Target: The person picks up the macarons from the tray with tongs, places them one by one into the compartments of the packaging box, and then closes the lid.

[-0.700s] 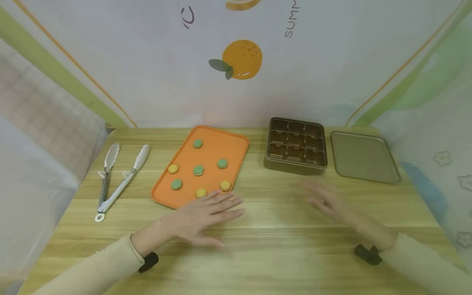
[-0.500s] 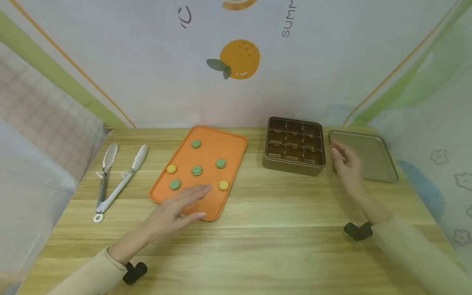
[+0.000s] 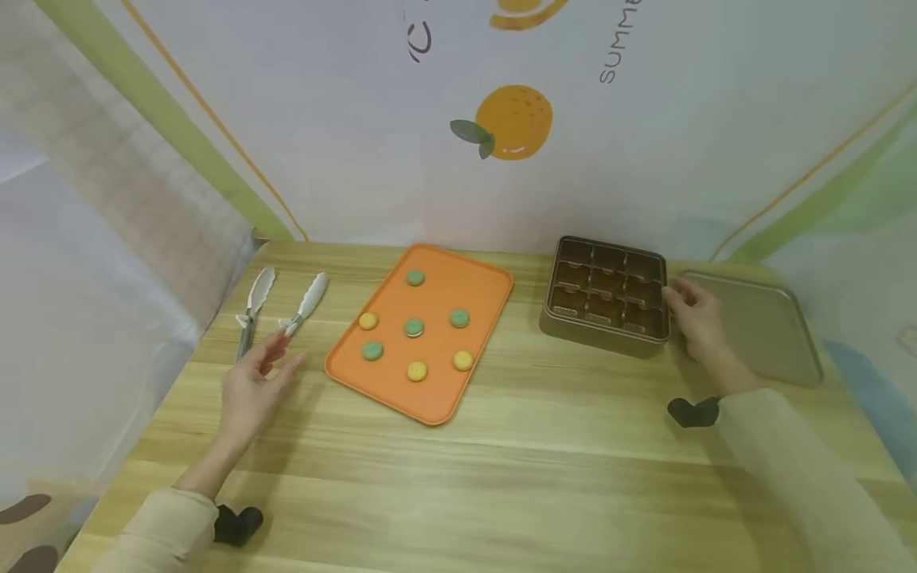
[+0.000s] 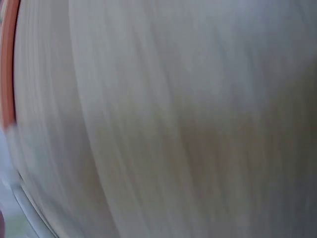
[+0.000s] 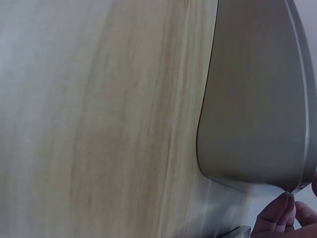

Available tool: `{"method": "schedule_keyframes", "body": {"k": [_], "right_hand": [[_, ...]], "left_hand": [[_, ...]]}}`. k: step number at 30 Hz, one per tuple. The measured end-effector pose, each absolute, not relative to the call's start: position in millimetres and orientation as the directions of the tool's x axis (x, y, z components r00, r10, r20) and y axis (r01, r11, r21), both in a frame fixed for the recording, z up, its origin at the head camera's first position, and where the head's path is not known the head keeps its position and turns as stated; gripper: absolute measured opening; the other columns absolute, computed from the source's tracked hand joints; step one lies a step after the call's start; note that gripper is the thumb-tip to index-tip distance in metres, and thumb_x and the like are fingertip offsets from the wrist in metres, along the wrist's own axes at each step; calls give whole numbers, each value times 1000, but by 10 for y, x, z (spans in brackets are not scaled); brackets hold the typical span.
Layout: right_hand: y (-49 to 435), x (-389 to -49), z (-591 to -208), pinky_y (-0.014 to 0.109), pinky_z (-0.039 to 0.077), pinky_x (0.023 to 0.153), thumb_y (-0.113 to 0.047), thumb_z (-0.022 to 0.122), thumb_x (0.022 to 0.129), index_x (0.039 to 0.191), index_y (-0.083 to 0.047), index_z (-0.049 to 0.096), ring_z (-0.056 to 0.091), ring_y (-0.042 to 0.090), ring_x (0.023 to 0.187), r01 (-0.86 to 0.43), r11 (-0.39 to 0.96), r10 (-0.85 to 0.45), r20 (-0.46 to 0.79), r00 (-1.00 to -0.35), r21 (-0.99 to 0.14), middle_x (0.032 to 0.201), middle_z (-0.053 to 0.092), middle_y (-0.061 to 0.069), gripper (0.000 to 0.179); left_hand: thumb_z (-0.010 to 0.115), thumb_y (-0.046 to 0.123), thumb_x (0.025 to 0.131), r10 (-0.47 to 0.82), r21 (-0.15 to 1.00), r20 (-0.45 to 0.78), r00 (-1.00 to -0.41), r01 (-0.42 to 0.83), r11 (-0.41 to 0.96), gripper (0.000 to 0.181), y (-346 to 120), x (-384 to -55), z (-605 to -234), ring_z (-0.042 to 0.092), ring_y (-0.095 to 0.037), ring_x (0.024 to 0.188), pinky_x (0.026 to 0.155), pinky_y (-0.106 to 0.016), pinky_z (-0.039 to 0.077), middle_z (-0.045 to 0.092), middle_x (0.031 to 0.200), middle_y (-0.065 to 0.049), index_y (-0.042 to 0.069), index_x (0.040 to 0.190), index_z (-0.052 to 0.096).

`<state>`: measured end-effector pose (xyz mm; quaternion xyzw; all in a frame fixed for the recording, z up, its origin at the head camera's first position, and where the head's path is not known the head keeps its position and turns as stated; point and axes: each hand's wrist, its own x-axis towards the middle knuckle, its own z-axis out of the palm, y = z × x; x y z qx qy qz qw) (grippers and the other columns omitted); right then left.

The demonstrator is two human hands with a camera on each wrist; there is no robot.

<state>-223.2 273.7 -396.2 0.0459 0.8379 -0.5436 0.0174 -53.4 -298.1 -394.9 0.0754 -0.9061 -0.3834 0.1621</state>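
Observation:
My left hand (image 3: 251,390) hovers over the handle end of a pair of tongs (image 3: 312,296), with its fingers extended and loosely bent. The hand hides the joined end of the tongs. In the blurred left wrist view, part of a silver tong arm (image 4: 32,213) shows at the lower left. At the right, my right hand (image 3: 698,322) holds the right rim of a brown square tin (image 3: 605,337) fitted with a compartment insert. Its curled fingertips (image 5: 282,208) meet the tin's corner in the right wrist view.
Green macarons (image 3: 414,327) and yellow macarons (image 3: 417,371) lie scattered on an orange tray (image 3: 444,406) at centre left. A flat tin lid (image 3: 774,330) lies right of the tin, partly behind the right hand. A printed cloth (image 3: 358,159) hangs behind the table.
My left hand has moved left, from over the tray's front to the tongs. My right hand has come leftward from over the lid onto the tin's rim. The head view has shifted.

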Motion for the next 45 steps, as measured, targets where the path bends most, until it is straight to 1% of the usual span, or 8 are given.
{"method": "schedule_keyframes", "body": {"k": [3, 6, 10, 14, 22, 26, 29, 45], "right_hand": [[2750, -2243, -3978, 6, 40, 63, -30, 47, 98, 144, 4, 27, 40, -3, 74, 114, 442, 67, -94, -993, -890, 95, 39, -9, 60], [2747, -2253, -3993, 9, 37, 58, -29, 48, 98, 145, 2, 27, 38, -2, 71, 130, 456, 68, -111, -991, -880, 95, 39, -7, 60], [2755, -2257, -4003, 9, 37, 61, -29, 45, 99, 145, 1, 25, 37, 1, 78, 133, 479, 53, -123, -991, -867, 106, 38, -6, 59], [2756, -2266, -3999, 8, 38, 66, -31, 45, 99, 146, 0, 23, 38, 3, 83, 147, 476, 46, -142, -989, -867, 111, 38, -4, 61], [2738, -2296, -4016, 8, 38, 83, -33, 43, 99, 147, -2, 22, 38, 18, 115, 182, 465, 58, -175, -983, -867, 146, 28, 23, 61], [2752, -2305, -4028, 10, 40, 74, -31, 44, 99, 147, -2, 23, 44, 9, 96, 174, 464, 59, -165, -984, -869, 118, 45, 8, 60], [2763, -2309, -4038, 10, 36, 60, -28, 46, 99, 146, -1, 26, 38, 0, 75, 152, 459, 67, -136, -988, -876, 95, 39, -7, 58], [2747, -2284, -4024, 9, 36, 62, -27, 45, 99, 145, 2, 26, 37, 2, 80, 123, 458, 49, -114, -992, -880, 96, 39, -4, 57]], "left_hand": [[63, 26, 91, -348, 710, 156, -924, -140, 690, 63, -3179, -552, -3961, 47, -48, 118, 94, -55, 40, 46, 133, -30, -9, 137, 38], [60, 31, 92, -390, 675, 82, -917, -237, 699, 74, -3337, -594, -3971, 37, -56, 120, 94, -63, 35, 36, 136, -38, -13, 141, 25], [58, 36, 93, -395, 628, 8, -919, -303, 717, 83, -3462, -692, -4011, 31, -58, 120, 95, -65, 29, 29, 135, -43, -16, 142, 15], [60, 39, 90, -397, 587, -19, -918, -332, 739, 83, -3514, -789, -4055, 30, -56, 118, 95, -63, 28, 34, 128, -43, -19, 137, 23], [64, 51, 84, -411, 495, -110, -905, -408, 767, 104, -3541, -929, -4110, 19, -58, 124, 102, -62, 19, 22, 133, -47, -21, 139, 12], [62, 56, 82, -433, 437, -128, -892, -443, 783, 105, -3546, -974, -4146, 24, -57, 117, 97, -60, 24, 26, 129, -46, -21, 138, 17], [61, 58, 82, -450, 401, -138, -882, -465, 789, 104, -3547, -1010, -4166, 29, -56, 112, 92, -60, 28, 29, 125, -45, -21, 136, 21], [62, 53, 84, -492, 417, -111, -864, -490, 766, 84, -3516, -1039, -4161, 33, -51, 102, 87, -56, 30, 35, 116, -41, -21, 116, 38]]}}
